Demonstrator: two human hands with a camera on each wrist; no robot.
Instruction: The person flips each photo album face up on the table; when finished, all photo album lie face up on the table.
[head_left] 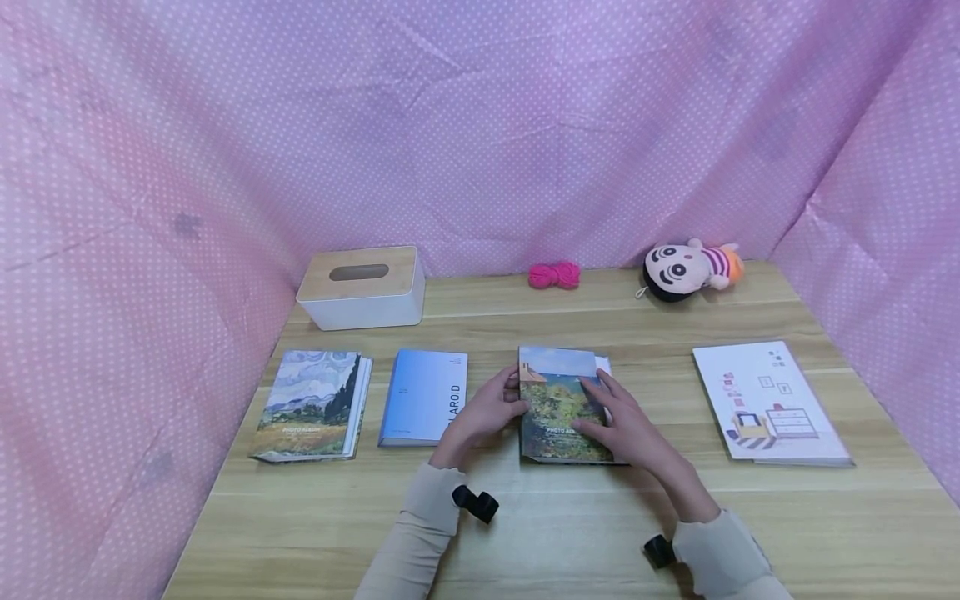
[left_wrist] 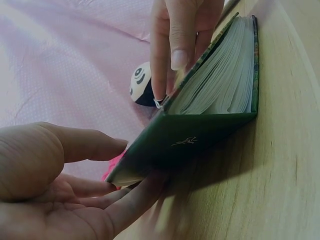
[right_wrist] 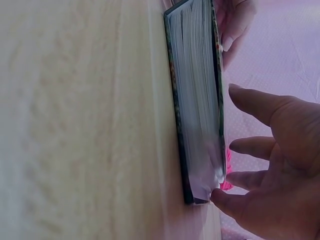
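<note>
Nearest: two light beige fabric sleeves, with small black cylindrical wrist cameras by the cuffs. Green painted-garden hardcover photo album is flat mid-desk. Left hand: thumb and fingers apart, tips touching the album's spine. Right hand: fingers spread, on/over the album's cover and right edge; exact contact unclear. Left of it on the pale wood-grain desk: blue rectangular album, then wheatfield-print album. Right: white illustrated-cover book. Behind: white tissue box with wooden lid, pink yarn skein, plush doll.
</note>
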